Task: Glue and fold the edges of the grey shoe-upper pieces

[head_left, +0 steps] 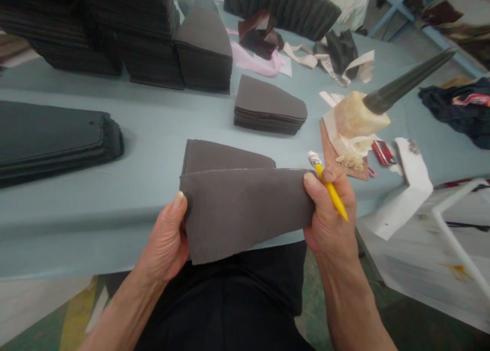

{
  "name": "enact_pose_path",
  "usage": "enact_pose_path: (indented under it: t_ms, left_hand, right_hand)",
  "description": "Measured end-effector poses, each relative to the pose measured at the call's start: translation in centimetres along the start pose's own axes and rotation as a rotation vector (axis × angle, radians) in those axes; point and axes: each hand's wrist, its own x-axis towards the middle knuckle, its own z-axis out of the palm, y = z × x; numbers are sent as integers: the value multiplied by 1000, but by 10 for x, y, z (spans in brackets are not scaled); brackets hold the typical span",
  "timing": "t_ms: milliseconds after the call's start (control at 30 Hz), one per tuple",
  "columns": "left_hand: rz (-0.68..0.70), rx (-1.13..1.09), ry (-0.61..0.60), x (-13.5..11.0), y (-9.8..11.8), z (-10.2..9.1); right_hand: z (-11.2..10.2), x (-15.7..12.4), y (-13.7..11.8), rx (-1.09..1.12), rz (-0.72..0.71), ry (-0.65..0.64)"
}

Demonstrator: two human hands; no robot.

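A flat dark grey-brown tapered panel (pixel 248 210) is stretched between my two hands near the table's front edge. My left hand (pixel 170 236) grips its wider end, thumb on top and fingers hidden beneath. At the narrower end my right hand (pixel 333 203) pinches the panel under the thumb. The same hand carries a yellow pen-like tool (pixel 334 195) with a whitish tip, tucked between its fingers. Just behind the held panel lies a similar panel (pixel 222 157), partly covered by it. Farther back sits a short stack of such panels (pixel 270 103).
A dark green stack (pixel 53 136) lies at left. Tall dark stacks (pixel 202 45) stand at the back. On the right are a yellowish block with a dark handle-like piece (pixel 358 114), a small red box (pixel 383 153) and a bent white strip (pixel 411 182). Scraps (pixel 264 60) litter the rear.
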Motion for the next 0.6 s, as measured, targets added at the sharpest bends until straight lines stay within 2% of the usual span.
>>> enact_pose_path:
  t_ms: [100,167,267,367,500,600]
  left_hand:
    - [-22,69,-4,-7,-8,0]
    - [-19,123,-6,-11,-10,-3]
    - [32,224,15,-15,-10,-11]
    - [114,356,51,-17,-6,-25]
    - [219,503,93,-10,4,-38]
    - [271,565,79,3,26,-34]
  right_hand:
    - [2,-1,4,54,31,73]
    - [2,-4,9,-32,14,113]
    - [4,-15,16,-216,-82,141]
    - [9,-29,24,-278,-174,138]
    - [19,-33,33,-324,-225,128]
    - [27,-15,32,-338,-290,167]
